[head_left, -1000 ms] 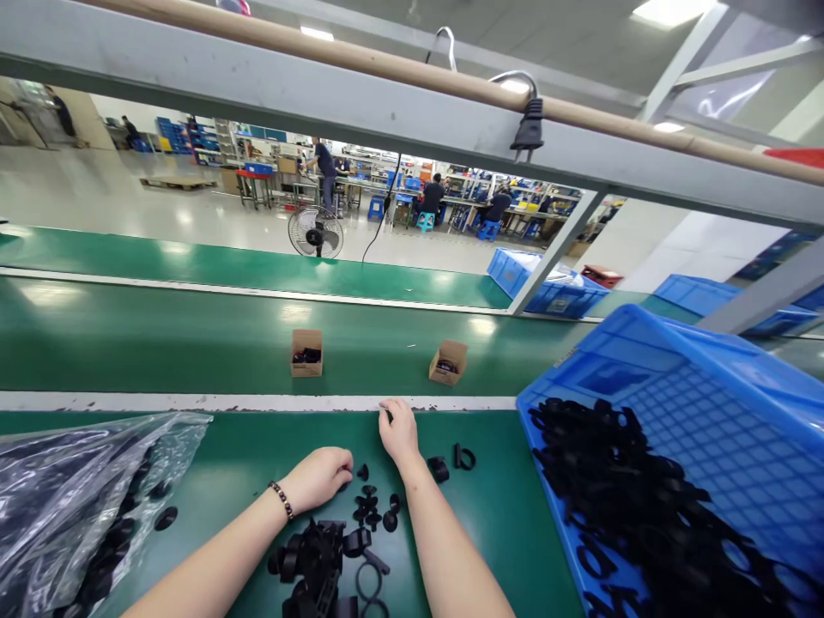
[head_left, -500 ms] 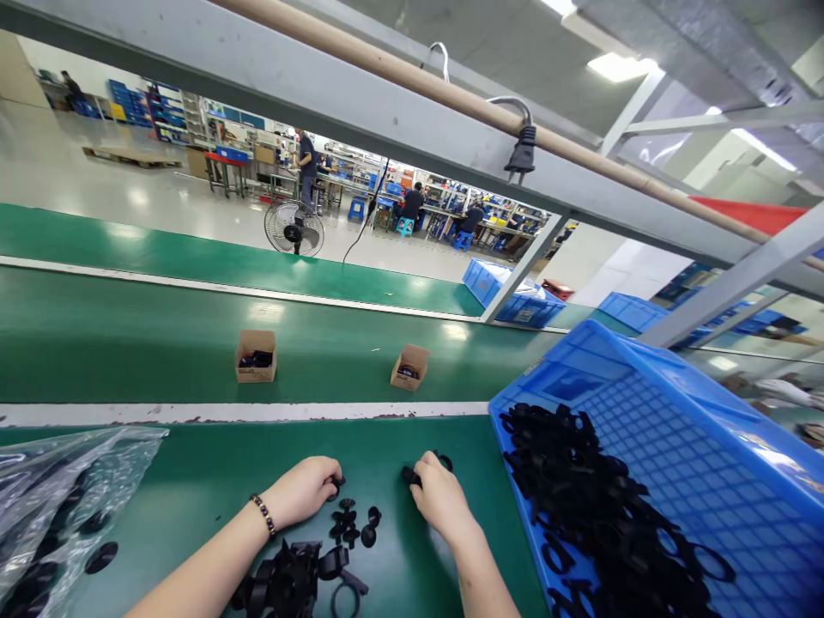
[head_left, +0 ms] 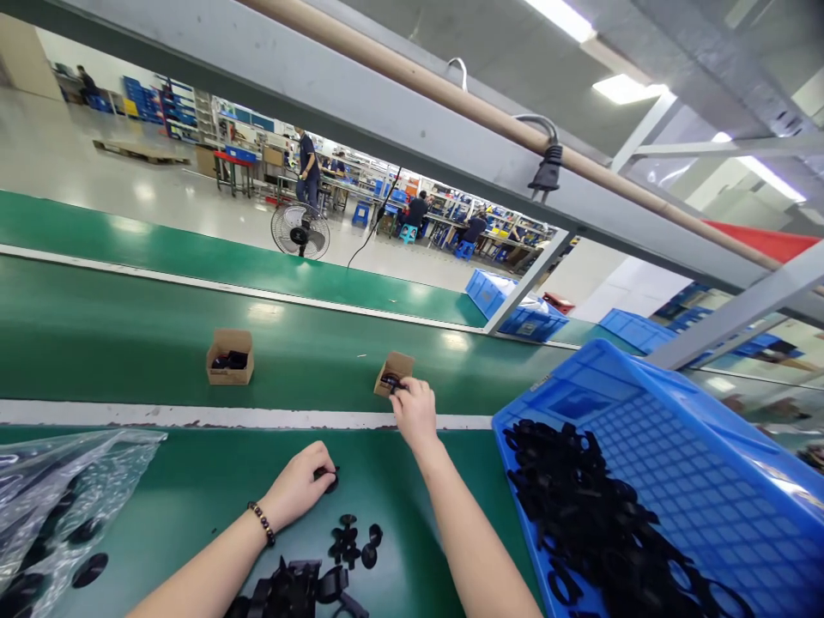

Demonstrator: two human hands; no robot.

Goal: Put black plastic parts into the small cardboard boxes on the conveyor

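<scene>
My left hand [head_left: 301, 482] rests on the green worktable, fingers pinched on a small black suction cup [head_left: 332, 482]. Several more suction cups [head_left: 345, 542] lie loose to its right, beside a pile of black plastic holders [head_left: 287, 590]. Out over the green belt, my right hand [head_left: 415, 410] reaches to the right-hand small cardboard box [head_left: 378, 386]. Its fingers are closed on a black plastic part [head_left: 394, 380] at the box's opening; the part's exact shape is mostly hidden. Farther left stands another open cardboard box [head_left: 230, 375] with black items inside.
A blue crate [head_left: 515, 481] full of black ring-shaped parts stands at my right. On the left lies a clear plastic bag [head_left: 122, 463] with black discs. A metal frame bar [head_left: 386, 112] crosses above, with a hanging plug [head_left: 547, 169]. Other people are far off.
My right hand has moved forward from the worktable to the right-hand box, carrying the black part. Both boxes have shifted left on the belt. My left hand stays nearly in place.
</scene>
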